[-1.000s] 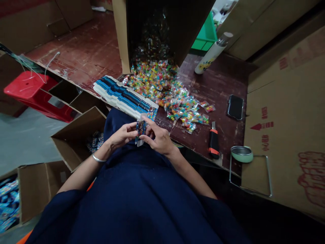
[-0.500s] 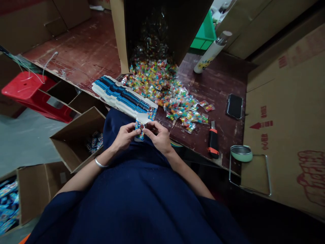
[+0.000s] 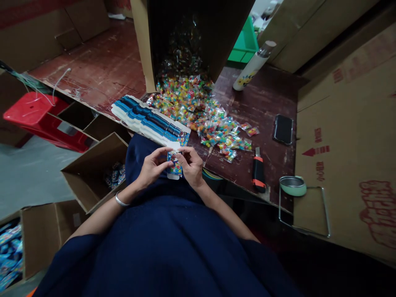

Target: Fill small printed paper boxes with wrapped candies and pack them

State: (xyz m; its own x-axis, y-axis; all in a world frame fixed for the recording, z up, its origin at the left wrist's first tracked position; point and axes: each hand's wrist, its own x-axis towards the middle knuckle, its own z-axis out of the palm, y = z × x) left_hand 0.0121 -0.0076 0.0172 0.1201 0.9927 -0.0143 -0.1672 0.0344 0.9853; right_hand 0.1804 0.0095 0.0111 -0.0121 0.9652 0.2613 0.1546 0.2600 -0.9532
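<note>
A small blue printed box [image 3: 175, 165] with a white flap at its top is held upright between both hands, in front of the dark blue garment. My left hand [image 3: 152, 167] pinches its left side, and my right hand [image 3: 191, 165] grips its right side with the thumb over the printed face. Just beyond them, a long fanned stack of flat blue-and-white boxes [image 3: 148, 119] lies along the table edge. Behind that stack, clear packets of colourful candy [image 3: 198, 105] spill from a large tipped carton [image 3: 142, 45]. Whether the held box contains anything cannot be seen.
On the table's right side are a box cutter [image 3: 258, 173], a phone [image 3: 283, 129], a bottle [image 3: 254, 67] and a green bowl [image 3: 292, 186]. Open cartons [image 3: 77, 173] and a red stool [image 3: 31, 111] stand at the left. A green crate [image 3: 246, 43] is behind.
The held box has turned so more of its printed face shows, and both hands have shifted their fingers toward its top. The view has moved slightly.
</note>
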